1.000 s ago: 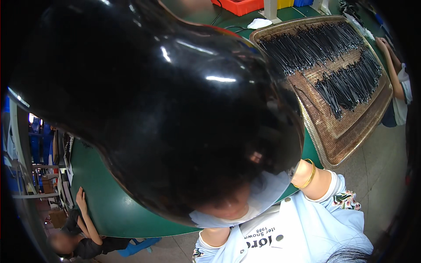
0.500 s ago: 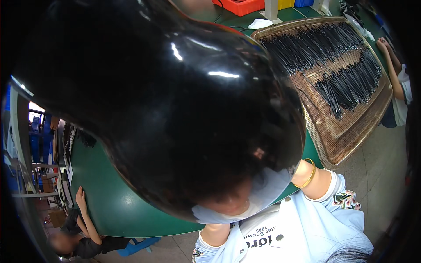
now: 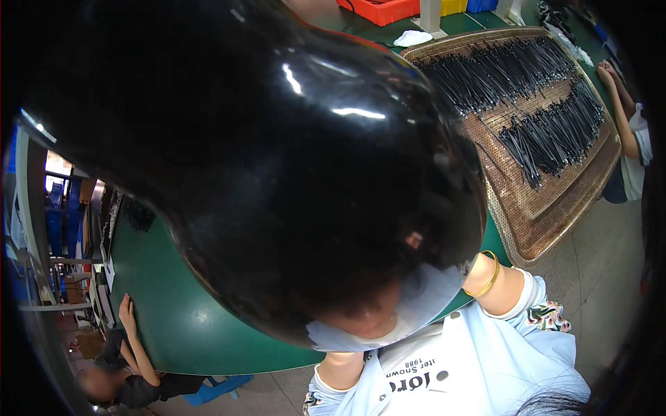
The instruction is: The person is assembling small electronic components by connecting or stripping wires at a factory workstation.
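Shiny blk thing [image 3: 312, 173] hides both hands; can't tell fingers' state. Strips [image 3: 555, 132] on tray [image 3: 565, 215] nr R arm [image 3: 505, 294].

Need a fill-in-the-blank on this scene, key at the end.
The bulbous glossy object is ____ in colour.
Thin black strips lie on the mesh tray in ____ rows.
The bangle is on the person's ____ arm.
The tabletop is ____ in colour.

Missing words: black; two; right; green.
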Tool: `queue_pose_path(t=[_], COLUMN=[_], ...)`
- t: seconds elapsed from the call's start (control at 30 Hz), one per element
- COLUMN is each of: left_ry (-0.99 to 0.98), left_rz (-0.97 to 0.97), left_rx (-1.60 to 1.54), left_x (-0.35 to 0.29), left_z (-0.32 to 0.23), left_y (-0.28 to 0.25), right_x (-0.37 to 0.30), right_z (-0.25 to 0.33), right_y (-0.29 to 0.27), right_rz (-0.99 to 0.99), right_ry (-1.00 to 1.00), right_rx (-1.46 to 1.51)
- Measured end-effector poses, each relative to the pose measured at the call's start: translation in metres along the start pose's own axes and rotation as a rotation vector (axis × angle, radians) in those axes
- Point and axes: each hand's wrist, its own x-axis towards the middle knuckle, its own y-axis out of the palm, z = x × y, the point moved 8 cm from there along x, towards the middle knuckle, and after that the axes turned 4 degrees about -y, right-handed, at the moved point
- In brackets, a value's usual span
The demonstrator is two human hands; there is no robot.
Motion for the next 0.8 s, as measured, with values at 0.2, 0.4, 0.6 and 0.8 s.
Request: queue_pose_path(t=[0.2,0.4,0.6,0.8], left_ry=[0.013,0.005,0.012,0.048], left_rz=[0.008,0.028,0.015,0.003], left_rx=[-0.012,0.004,-0.006,-0.021], left_x=[0.001,0.001,0.000,0.000], left_z=[0.003,0.002,0.002,0.001], left_y=[0.004,0.003,0.001,0.002], right_x=[-0.001,-0.002,0.000,-0.001], right_z=[-0.001,-0.003,0.005,0.006], right_y=[-0.003,-0.001,-0.001,-0.003], right_rz=[0.001,0.007,-0.003,-0.053], right_ry=[-0.011,0.030,-0.036,-0.054], right_rx=[0.060,0.091,-0.019,0.053])
